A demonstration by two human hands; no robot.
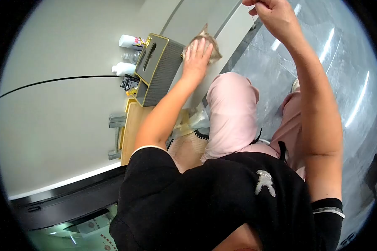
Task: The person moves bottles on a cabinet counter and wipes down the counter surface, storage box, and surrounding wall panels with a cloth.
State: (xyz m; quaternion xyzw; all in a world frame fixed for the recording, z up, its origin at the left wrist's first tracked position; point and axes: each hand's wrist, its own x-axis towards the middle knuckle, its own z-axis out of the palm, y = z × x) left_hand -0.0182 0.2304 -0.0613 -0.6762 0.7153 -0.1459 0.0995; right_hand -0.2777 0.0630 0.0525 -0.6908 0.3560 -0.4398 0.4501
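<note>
My left hand (195,62) lies with fingers stretched over the back of the head of a small beige-grey cat (215,53). Two pointed ears stick out past the fingers, and the cat's face is turned away. At the top edge of the view, my right hand (276,17) is raised with its fingers pinched together. A thin string-like strand (251,15) hangs by those fingertips; its far end is hard to make out. The fingertips are partly cut off by the frame.
Left of the cat stands a grey tissue box (165,62) with gold edges. Beside it are a white bottle (123,69), a spray can (130,41) and small black items (130,83). A wooden surface (136,121) and clear plastic packaging (199,119) lie nearer me. Grey tiled floor (322,54) shows right.
</note>
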